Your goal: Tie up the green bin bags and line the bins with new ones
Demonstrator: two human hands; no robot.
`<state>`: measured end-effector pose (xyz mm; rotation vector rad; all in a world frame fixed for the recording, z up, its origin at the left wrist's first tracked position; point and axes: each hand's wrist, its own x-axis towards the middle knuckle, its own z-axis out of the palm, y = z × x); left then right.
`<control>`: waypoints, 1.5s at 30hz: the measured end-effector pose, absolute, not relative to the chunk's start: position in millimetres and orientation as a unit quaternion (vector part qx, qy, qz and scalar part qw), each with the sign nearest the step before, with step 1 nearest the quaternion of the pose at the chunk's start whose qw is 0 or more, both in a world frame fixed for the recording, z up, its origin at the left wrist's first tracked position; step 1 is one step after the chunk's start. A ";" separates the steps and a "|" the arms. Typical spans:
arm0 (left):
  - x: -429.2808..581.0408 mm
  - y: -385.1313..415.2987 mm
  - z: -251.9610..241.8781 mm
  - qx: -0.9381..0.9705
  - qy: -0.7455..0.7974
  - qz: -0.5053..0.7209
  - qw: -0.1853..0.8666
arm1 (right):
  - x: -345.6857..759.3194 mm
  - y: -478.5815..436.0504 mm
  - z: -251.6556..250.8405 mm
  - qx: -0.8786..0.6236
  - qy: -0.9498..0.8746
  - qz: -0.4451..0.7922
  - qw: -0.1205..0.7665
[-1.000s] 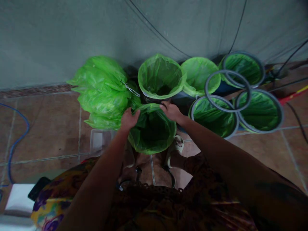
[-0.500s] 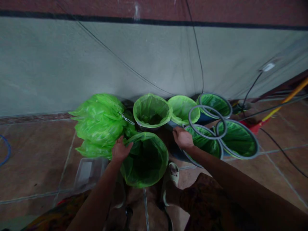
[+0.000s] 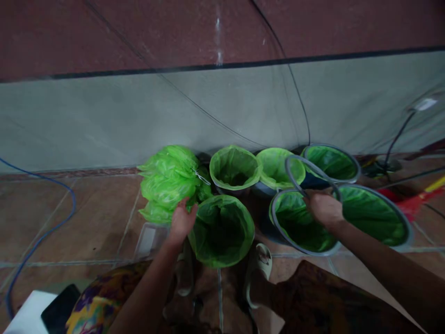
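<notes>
My right hand [image 3: 324,208] grips a grey ring [image 3: 313,168], which is tilted up over the lined bins on the right. At the left rim of the nearest bin [image 3: 222,231], lined with a green bag, my left hand [image 3: 183,219] has its fingers apart and holds nothing. A bunch of bright green bags [image 3: 168,178], tied with a white string, lies just beyond that hand. Below the ring stands a bin with a grey rim and green liner [image 3: 302,222]. Another such bin [image 3: 373,215] is to its right.
Against the wall [image 3: 104,120] stand more lined bins [image 3: 234,167]. A clear plastic box [image 3: 151,239] lies left of my left hand. A blue hose [image 3: 48,232] curves across the left floor. Cables and a red and yellow object [image 3: 417,199] are at right.
My right hand has moved right from beside the nearest bin and taken hold of the grey ring, lifting it into a tilt. My left hand stays by the bin's rim. The view has shifted.
</notes>
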<state>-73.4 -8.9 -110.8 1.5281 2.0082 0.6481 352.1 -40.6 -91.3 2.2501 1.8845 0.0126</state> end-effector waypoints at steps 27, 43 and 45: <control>-73.2 -52.3 -119.4 0.466 0.712 0.286 0.439 | 203.8 -72.8 -133.9 0.734 0.633 -0.245 0.039; -77.7 -44.2 -135.6 0.602 0.773 -0.033 0.196 | 186.9 -60.4 -166.6 0.735 0.630 -0.223 0.115; -77.7 -45.2 -138.4 0.597 0.777 -0.040 0.196 | 185.6 -59.5 -166.1 0.732 0.634 -0.218 0.123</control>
